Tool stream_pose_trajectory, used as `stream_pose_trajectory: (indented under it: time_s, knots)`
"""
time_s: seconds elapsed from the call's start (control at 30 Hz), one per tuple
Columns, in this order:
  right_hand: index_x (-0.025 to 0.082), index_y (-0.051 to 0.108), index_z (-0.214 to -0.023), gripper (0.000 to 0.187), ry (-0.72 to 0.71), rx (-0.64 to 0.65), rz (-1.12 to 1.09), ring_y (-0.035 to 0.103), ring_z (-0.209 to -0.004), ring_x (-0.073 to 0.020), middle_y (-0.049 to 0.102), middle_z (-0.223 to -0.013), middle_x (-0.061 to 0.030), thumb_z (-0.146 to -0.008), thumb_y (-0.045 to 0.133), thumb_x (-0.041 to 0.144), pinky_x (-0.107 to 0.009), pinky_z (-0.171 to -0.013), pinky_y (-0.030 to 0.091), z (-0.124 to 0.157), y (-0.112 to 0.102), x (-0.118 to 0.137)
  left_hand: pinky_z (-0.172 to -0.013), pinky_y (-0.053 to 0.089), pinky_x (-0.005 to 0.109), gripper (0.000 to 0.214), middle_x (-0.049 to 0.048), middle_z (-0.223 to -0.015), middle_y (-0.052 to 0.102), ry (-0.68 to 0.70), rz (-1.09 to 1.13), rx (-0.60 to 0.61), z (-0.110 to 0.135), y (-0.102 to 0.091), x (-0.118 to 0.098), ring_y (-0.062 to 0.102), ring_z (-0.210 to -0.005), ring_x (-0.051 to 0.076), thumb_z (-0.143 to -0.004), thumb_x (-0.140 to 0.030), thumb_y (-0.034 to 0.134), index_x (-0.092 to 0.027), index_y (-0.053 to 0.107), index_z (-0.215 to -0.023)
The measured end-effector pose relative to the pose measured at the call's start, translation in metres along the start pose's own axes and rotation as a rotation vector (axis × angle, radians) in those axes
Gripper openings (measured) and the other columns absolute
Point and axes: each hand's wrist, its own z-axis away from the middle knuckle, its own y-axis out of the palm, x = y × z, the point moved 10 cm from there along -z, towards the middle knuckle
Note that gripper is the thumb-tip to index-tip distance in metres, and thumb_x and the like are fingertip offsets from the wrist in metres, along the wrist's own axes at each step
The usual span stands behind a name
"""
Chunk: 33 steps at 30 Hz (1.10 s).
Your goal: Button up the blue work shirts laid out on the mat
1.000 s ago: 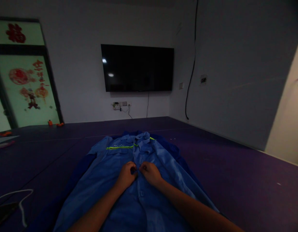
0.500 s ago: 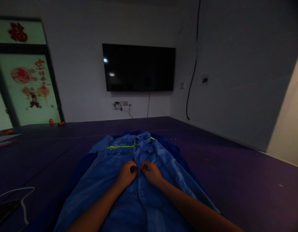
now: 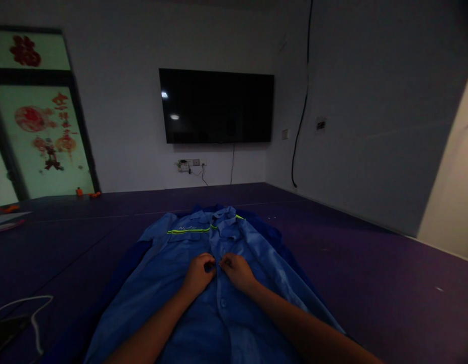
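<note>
A blue work shirt (image 3: 173,283) with a yellow-green reflective stripe lies flat on a dark purple mat, collar pointing away from me. My left hand (image 3: 198,273) and my right hand (image 3: 237,270) meet at the shirt's front placket, about mid-chest. Both hands have their fingers curled in a pinch on the cloth at the placket, fingertips almost touching each other. A button (image 3: 222,303) shows on the placket just below the hands. A darker blue garment (image 3: 124,258) lies under the shirt and sticks out along its left side.
The purple mat (image 3: 370,273) spreads across the floor to the walls. A white cable (image 3: 33,308) and a dark object lie at the lower left. A black television (image 3: 217,106) hangs on the far wall above a socket. A decorated door (image 3: 40,136) stands at left.
</note>
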Motion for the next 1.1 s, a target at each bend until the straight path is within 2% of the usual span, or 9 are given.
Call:
stream_pose_trajectory:
  time_s: [0.43, 0.8, 1.1]
  knots:
    - [0.016, 0.064, -0.080, 0.018, -0.051, 0.016, 0.025, 0.061, -0.069, -0.0140, 0.068, -0.076, -0.0041, -0.079, 0.047, 0.021, -0.021, -0.058, 0.038, 0.003, -0.001, 0.007, -0.064, 0.039, 0.025, 0.014, 0.0013, -0.069, 0.057, 0.032, -0.062, 0.037, 0.000, 0.005, -0.001, 0.053, -0.068, 0.015, -0.057, -0.002, 0.052, -0.016, 0.055, -0.061]
    - [0.017, 0.064, -0.074, 0.025, -0.071, 0.034, 0.087, 0.058, -0.060, -0.0130, 0.065, -0.066, -0.0028, -0.076, 0.054, 0.040, -0.020, -0.051, 0.035, 0.008, -0.002, 0.015, -0.063, 0.038, 0.025, 0.009, 0.0019, -0.070, 0.055, 0.052, -0.075, 0.058, 0.001, 0.009, 0.003, 0.052, -0.069, 0.015, -0.063, -0.008, 0.051, -0.016, 0.054, -0.063]
    - [0.017, 0.064, -0.076, 0.025, -0.089, 0.044, 0.077, 0.058, -0.060, -0.0123, 0.065, -0.067, -0.0022, -0.075, 0.056, 0.040, -0.019, -0.052, 0.036, 0.009, 0.001, 0.016, -0.064, 0.040, 0.026, 0.009, 0.0025, -0.073, 0.057, 0.065, -0.073, 0.043, 0.001, 0.007, 0.001, 0.052, -0.070, 0.016, -0.062, -0.008, 0.051, -0.016, 0.055, -0.066]
